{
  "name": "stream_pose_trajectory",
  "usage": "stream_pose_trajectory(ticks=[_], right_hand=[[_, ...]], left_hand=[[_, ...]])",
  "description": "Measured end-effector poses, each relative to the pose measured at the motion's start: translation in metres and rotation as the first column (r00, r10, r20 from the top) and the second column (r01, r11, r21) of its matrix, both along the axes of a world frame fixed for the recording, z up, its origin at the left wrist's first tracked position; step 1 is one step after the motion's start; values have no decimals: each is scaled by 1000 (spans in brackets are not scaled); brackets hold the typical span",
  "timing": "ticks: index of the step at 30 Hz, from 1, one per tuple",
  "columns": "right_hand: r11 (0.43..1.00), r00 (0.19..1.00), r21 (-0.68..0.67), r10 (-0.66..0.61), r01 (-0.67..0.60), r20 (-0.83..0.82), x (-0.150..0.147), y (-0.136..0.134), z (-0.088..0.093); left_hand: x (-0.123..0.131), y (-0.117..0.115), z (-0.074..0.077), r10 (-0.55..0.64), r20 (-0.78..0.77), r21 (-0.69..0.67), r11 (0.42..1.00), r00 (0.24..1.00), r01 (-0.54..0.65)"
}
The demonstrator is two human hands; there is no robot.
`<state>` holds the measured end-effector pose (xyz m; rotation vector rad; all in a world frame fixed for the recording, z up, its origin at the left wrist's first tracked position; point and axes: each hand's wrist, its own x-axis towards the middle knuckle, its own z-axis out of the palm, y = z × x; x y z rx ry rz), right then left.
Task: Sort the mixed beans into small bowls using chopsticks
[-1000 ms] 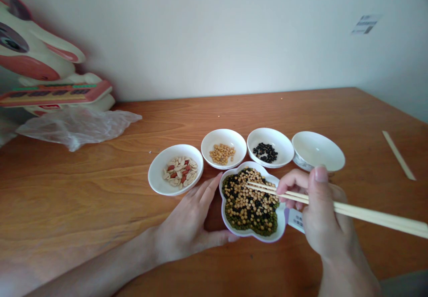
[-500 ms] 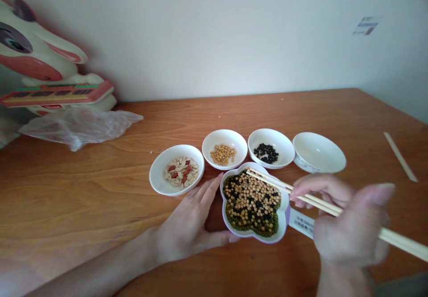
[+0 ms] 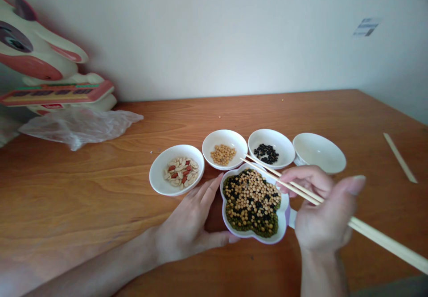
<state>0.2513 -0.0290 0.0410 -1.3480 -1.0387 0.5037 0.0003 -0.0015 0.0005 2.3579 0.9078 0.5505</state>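
A flower-shaped white dish holds mixed yellow, black and green beans. My left hand rests flat beside its left rim, fingers stretched, thumb touching the dish edge. My right hand grips a pair of wooden chopsticks; their tips hover over the gap between the yellow-bean bowl and the black-bean bowl. I cannot tell whether anything is pinched between the tips.
A bowl of peanuts and pale seeds sits at the left, an empty white bowl at the right. A crumpled plastic bag and a toy animal figure stand back left. A chopstick wrapper lies far right.
My right hand has lifted the chopstick tips out of the mixed dish and moved them back and left toward the small bowls. My left hand has stayed put.
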Motion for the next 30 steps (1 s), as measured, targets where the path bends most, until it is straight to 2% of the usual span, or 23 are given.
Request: stream_pose_trajectory(ticks=[4, 7, 13, 18, 25, 30], right_hand=[[999, 999, 16, -50, 50, 4, 12, -6, 10], [1000, 999, -15, -26, 27, 47, 21, -11, 12], [981, 977, -173, 116, -84, 181, 24, -15, 9], [977, 970, -210, 76, -26, 232, 18, -12, 8], [973, 963, -225, 116, -61, 243, 24, -8, 3], [974, 967, -223, 91, -37, 237, 24, -8, 0]], left_hand=[[0, 0, 2, 2, -15, 2, 1000, 1000, -2], [0, 0, 2, 2, -25, 4, 1000, 1000, -2], [0, 0, 1, 2, -30, -2, 1000, 1000, -2], [2, 0, 2, 4, -29, 12, 1000, 1000, -4], [1, 0, 1, 3, -23, 16, 1000, 1000, -3], [-1, 0, -3, 2, -30, 3, 1000, 1000, -2]])
